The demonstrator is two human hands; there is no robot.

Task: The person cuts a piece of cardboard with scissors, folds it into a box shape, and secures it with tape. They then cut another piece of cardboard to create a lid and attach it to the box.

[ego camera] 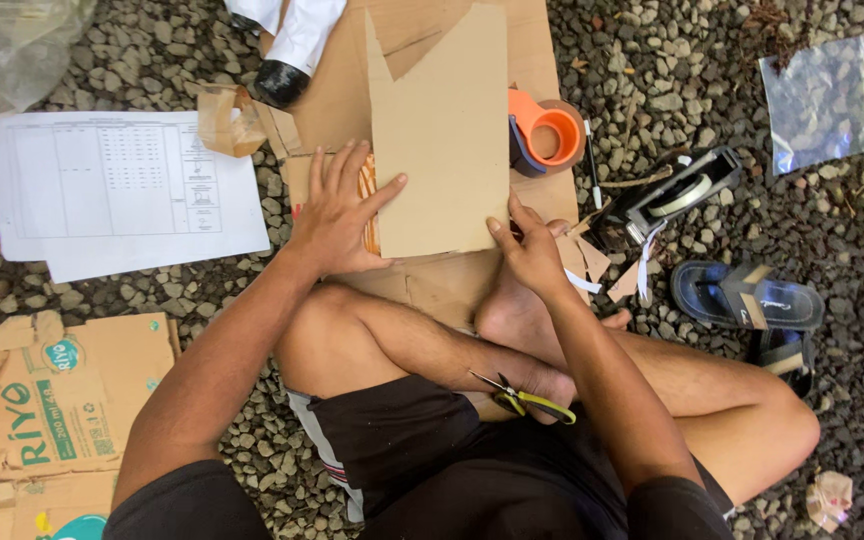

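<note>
The left hand [337,215] lay flat, fingers spread, on the cardboard piece [442,130], while the right hand [530,250] pinched its lower edge.

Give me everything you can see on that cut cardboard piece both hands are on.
The cardboard piece is plain brown, flat and roughly rectangular, with a jagged notch cut from its top-left corner. It lies on a larger cardboard sheet spread over gravel. The left hand presses its left edge, thumb on top; the right hand pinches the bottom-right corner. An orange tape dispenser sits right beside its right edge.
</note>
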